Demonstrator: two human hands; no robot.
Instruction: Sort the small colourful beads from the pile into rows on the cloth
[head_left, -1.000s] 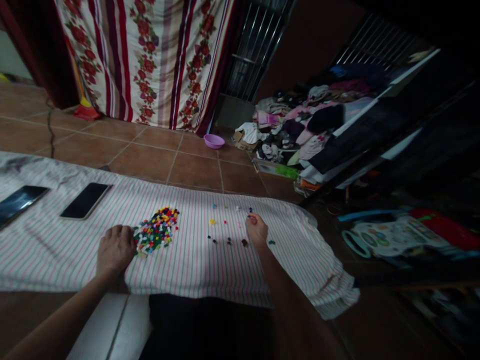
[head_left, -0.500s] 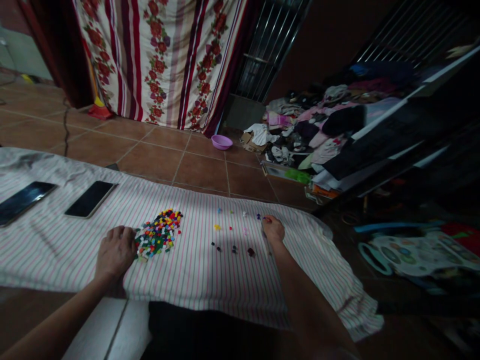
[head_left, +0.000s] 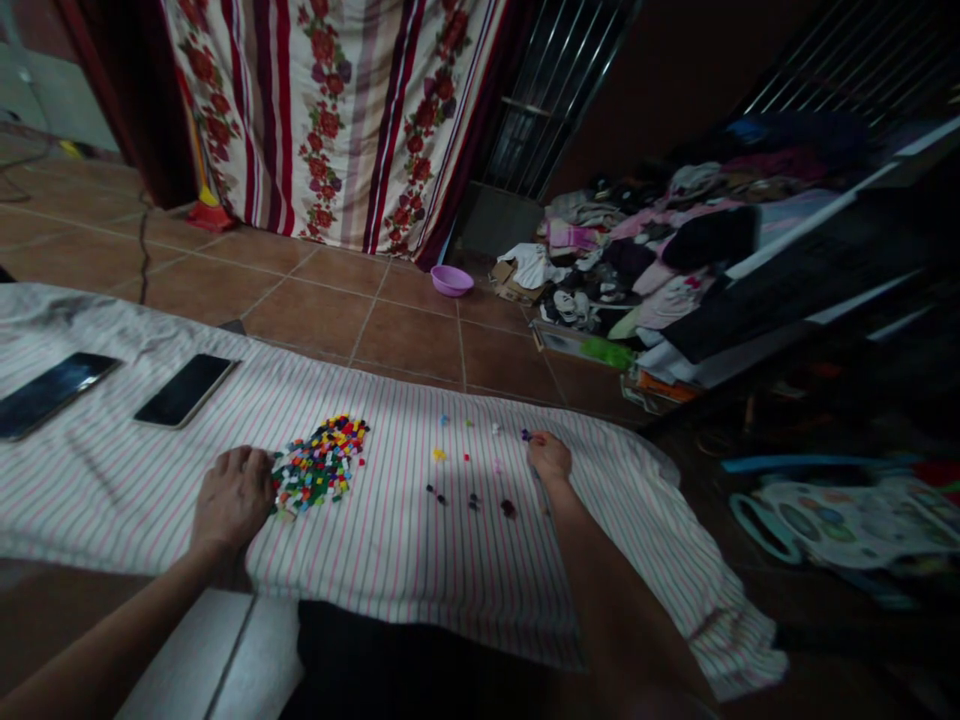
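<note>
One head-worn view — facing forward, angled down at arm's length.

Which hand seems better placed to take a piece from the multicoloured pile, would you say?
Left hand, probably: it rests at the multicoloured pile, while the right hand is away by the purplish pieces.

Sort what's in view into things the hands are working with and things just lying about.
In use:
- left hand, beside the multicoloured pile of small pieces
- right hand, at the dark blue pieces
- small yellow cluster, set apart
- striped cloth underneath

Lying about:
- two phones
- purple bowl
- red dustpan
- clothes heap
</note>
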